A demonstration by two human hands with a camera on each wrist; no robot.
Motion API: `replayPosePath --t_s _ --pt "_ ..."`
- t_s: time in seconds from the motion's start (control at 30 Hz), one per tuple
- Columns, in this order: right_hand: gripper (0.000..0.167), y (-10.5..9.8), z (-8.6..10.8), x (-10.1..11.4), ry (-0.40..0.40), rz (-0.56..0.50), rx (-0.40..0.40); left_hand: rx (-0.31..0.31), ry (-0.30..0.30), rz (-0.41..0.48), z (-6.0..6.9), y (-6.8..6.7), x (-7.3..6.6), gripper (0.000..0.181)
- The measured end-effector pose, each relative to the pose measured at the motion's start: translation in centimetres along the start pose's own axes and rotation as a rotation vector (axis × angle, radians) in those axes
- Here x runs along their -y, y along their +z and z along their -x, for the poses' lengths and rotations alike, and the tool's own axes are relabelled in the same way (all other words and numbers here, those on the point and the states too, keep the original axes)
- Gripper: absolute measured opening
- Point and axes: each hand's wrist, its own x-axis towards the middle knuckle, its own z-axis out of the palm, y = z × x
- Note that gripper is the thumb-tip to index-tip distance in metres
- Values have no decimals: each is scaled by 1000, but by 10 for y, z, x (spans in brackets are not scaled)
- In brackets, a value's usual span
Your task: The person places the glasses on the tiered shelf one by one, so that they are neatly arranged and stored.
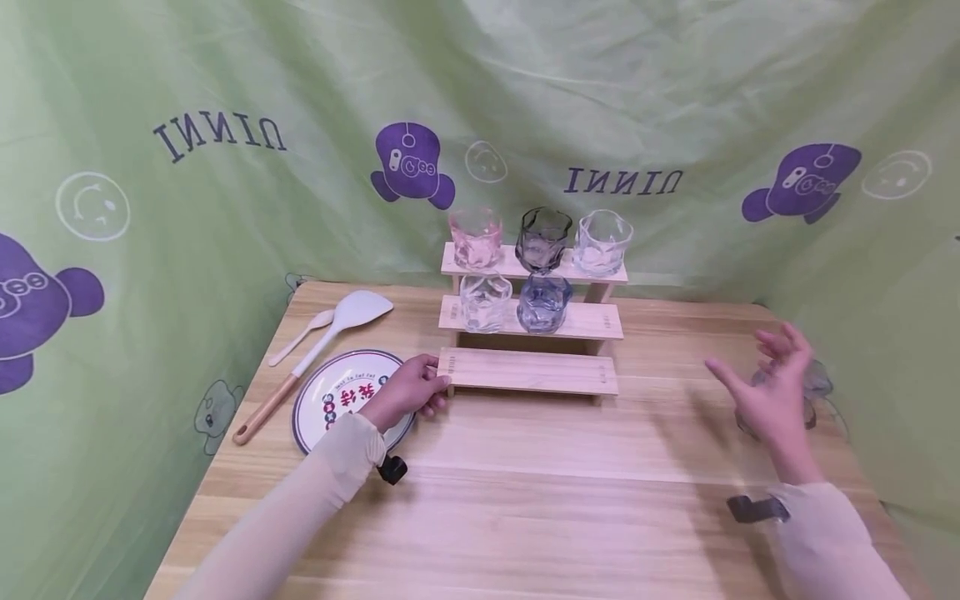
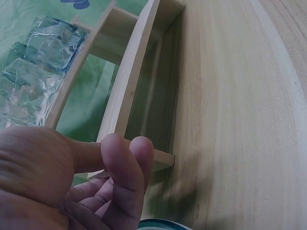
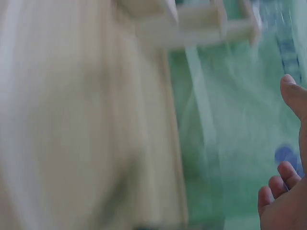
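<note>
A three-step wooden rack [image 1: 528, 371] stands at the back of the table. My left hand [image 1: 408, 390] is at the left end of its lowest step; in the left wrist view the thumb and fingers pinch the board's end. A pink glass [image 1: 477, 240], a dark grey glass [image 1: 542, 242] and a clear glass [image 1: 602, 244] line the top step. On the middle step sit another clear glass [image 1: 485, 304] and a blue glass [image 1: 543, 304]. Over the table's right side my right hand [image 1: 776, 408] is raised, fingers spread, holding nothing. Behind it, partly hidden, is clear glassware [image 1: 817, 381].
On the left lie a white plate [image 1: 311, 408] with a dark rim and printed characters, a white spatula [image 1: 362, 310] with a wooden handle, and a smaller white spoon [image 1: 300, 337]. A green printed curtain [image 1: 300, 208] hangs close around the wooden table [image 1: 510, 517].
</note>
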Motion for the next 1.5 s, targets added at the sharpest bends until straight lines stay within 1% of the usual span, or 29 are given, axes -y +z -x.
replayPosePath --t_s 0.03,0.13,0.2,0.27,0.4,0.5,0.57,0.67,0.87,1.0,1.07,1.17,1.23,1.3,1.4,1.5 --pt "105 -9 3 -5 36 1 -20 1 -1 5 0 0 0 50" --pt "102 -29 11 -18 103 -15 -72 1 -4 12 -1 -2 2 52" --pt "102 -39 16 -27 132 -18 -93 -1 -8 15 0 -3 2 53" --pt "101 -45 21 -34 158 1 -104 -3 -8 15 0 -3 2 52" --pt "101 -49 30 -45 210 35 -125 -1 -5 16 0 -2 2 50" --pt "98 -46 36 -50 225 44 -134 6 -3 18 0 0 2 51" --pt "96 -41 38 -50 220 43 -137 9 -5 19 1 0 2 52" --pt "96 -33 40 -47 204 51 -76 11 -12 26 3 -1 1 52" --pt "94 -22 35 -41 101 59 97 16 -12 43 4 -4 1 51" --pt "103 -18 33 -45 111 80 237 26 -11 51 3 -2 1 52" --pt "107 -16 35 -49 120 74 288 30 -13 54 2 -1 1 53" --pt "107 -11 37 -52 108 78 300 36 -9 49 3 0 0 53" --pt "106 -9 37 -52 94 101 302 33 -12 54 3 0 0 53" --pt "106 -6 37 -51 90 112 321 27 -10 53 3 -1 0 52" --pt "109 0 37 -49 77 92 374 16 -15 61 4 -1 0 52" --pt "111 5 38 -50 57 53 404 18 -9 60 3 0 0 52"
